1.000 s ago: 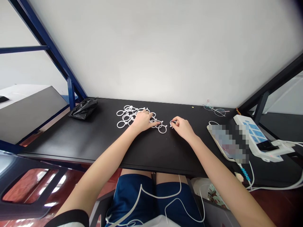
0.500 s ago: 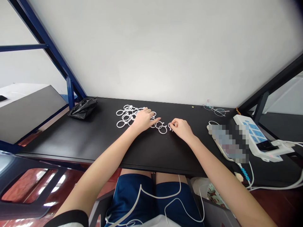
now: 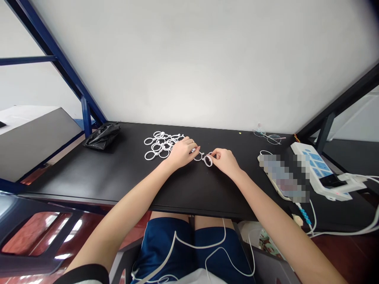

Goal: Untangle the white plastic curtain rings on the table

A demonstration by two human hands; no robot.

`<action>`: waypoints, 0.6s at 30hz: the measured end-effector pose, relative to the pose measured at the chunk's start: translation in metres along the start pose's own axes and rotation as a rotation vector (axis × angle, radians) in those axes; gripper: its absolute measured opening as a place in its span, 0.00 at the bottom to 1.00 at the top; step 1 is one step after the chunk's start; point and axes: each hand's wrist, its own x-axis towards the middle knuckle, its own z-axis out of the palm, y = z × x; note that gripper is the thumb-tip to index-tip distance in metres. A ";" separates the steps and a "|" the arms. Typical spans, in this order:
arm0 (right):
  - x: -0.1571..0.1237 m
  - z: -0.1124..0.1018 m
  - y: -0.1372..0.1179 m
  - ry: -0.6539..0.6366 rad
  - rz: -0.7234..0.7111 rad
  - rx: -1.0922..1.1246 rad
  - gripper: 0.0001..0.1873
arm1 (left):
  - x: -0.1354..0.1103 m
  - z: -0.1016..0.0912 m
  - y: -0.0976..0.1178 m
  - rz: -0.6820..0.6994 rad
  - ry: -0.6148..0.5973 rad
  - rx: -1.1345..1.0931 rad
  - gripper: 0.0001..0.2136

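Note:
A heap of several white plastic rings [image 3: 158,144] lies on the black table [image 3: 124,173]. My left hand [image 3: 182,152] rests at the heap's right edge, fingers curled and pinching a white ring [image 3: 197,156]. My right hand [image 3: 225,161] sits just right of it, fingertips pinched on another white ring [image 3: 209,160] lifted slightly off the table. The two held rings nearly touch between my hands.
A black plastic bag [image 3: 102,135] lies at the table's far left. Spectacles [image 3: 268,137] lie at the back right. A blurred flat device [image 3: 282,173], a white power strip [image 3: 321,169] and white cables [image 3: 340,232] crowd the right side. Blue frame bars [image 3: 84,114] stand left.
My right hand has moved left toward the heap and picked up a ring. My left hand has curled from flat on the rings into a pinch on one.

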 end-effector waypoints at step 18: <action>0.003 0.006 0.009 0.133 -0.101 0.123 0.09 | 0.000 -0.002 0.004 0.043 -0.096 -0.086 0.12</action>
